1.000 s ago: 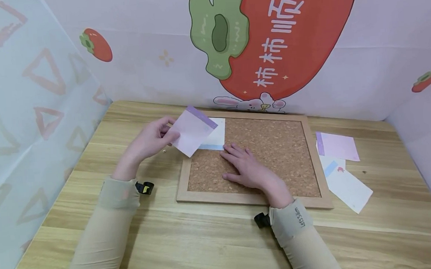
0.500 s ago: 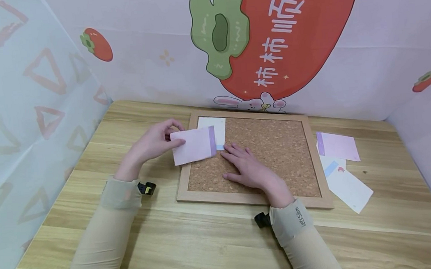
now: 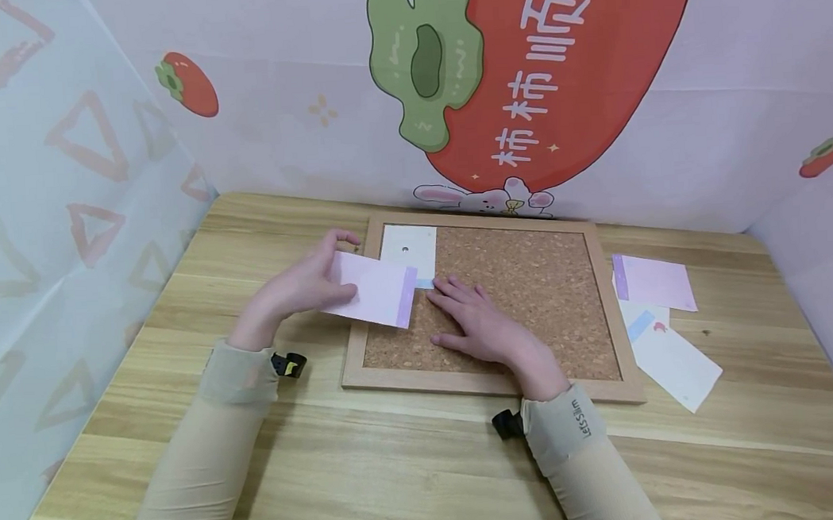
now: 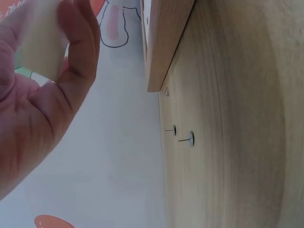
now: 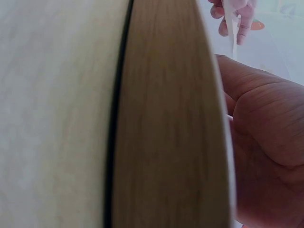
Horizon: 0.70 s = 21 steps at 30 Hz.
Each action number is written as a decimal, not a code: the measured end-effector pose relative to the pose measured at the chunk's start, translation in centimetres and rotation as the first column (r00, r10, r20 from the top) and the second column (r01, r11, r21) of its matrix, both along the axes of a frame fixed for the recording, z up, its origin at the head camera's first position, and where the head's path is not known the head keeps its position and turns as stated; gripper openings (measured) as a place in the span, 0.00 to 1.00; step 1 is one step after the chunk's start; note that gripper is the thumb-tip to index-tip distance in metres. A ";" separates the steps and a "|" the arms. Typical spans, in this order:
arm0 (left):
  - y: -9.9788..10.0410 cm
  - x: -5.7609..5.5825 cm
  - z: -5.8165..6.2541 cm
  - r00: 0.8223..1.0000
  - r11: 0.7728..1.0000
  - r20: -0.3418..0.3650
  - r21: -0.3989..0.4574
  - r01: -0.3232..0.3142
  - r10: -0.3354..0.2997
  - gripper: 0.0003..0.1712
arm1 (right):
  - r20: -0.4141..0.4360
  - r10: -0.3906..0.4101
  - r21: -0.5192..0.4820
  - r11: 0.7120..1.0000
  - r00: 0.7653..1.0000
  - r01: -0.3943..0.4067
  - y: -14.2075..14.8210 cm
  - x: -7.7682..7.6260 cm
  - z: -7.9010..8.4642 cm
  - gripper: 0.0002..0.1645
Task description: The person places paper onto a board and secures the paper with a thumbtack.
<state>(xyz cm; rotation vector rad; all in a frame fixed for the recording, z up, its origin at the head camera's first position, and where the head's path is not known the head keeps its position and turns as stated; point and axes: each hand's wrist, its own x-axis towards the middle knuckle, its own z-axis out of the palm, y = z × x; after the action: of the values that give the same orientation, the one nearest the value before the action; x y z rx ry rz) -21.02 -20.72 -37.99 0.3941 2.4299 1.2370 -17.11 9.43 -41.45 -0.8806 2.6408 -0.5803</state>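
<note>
In the head view, my left hand (image 3: 295, 286) pinches a pink note sheet (image 3: 374, 289) with a purple strip. The thumb lies on top of it. The sheet is held over the left side of the wood-framed cork board (image 3: 519, 293). A white note sheet (image 3: 416, 246) with a blue strip lies at the board's upper left, partly covered by the pink one, with a small dark round spot on it. My right hand (image 3: 479, 326) rests on the cork with fingers spread, fingertips right at the white sheet's lower corner.
To the right of the board, a pink note sheet (image 3: 657, 283) overlaps white sheets (image 3: 679, 367) on the wooden table (image 3: 372, 469). In the left wrist view, thumbtacks (image 4: 191, 138) lie on the table beside the board's frame (image 4: 166, 42). A printed cloth wall (image 3: 273, 133) stands behind.
My left hand has turned the pink sheet from a slant and lowered it toward the board, uncovering more of the white sheet. My right hand has stayed in place.
</note>
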 end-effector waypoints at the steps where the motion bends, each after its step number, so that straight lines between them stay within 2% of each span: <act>1: 0.0 0.0 0.0 1.000 1.000 0.011 0.015 0.006 -0.006 0.46 | 0.001 0.001 -0.002 1.000 1.000 -0.001 0.0 0.0 0.0 0.42; 7: 0.4 -0.2 -0.2 0.997 0.996 0.065 0.083 0.028 -0.034 0.40 | 0.000 0.002 -0.005 1.000 1.000 -0.002 0.2 -0.1 0.0 0.43; 10: 0.6 -0.2 -0.2 0.998 0.998 0.049 0.043 0.036 -0.038 0.35 | 0.005 -0.004 -0.002 1.000 1.000 0.004 0.2 -0.2 0.1 0.44; 17: 1.3 -0.1 -0.5 0.993 0.993 -0.086 -0.094 0.070 -0.078 0.25 | -0.009 -0.009 0.012 1.000 1.000 0.009 0.4 -0.3 0.2 0.43; 21: 1.7 0.1 -0.7 0.992 0.989 -0.077 -0.117 0.086 -0.095 0.23 | -0.006 -0.018 -0.003 1.000 1.000 0.018 0.5 -0.3 0.4 0.43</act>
<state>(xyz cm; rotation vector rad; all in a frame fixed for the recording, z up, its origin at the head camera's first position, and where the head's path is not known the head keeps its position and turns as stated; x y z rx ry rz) -20.95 -19.03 -38.66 0.5255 2.5072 1.0583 -17.38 9.93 -41.02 -0.8607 2.6565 -0.5867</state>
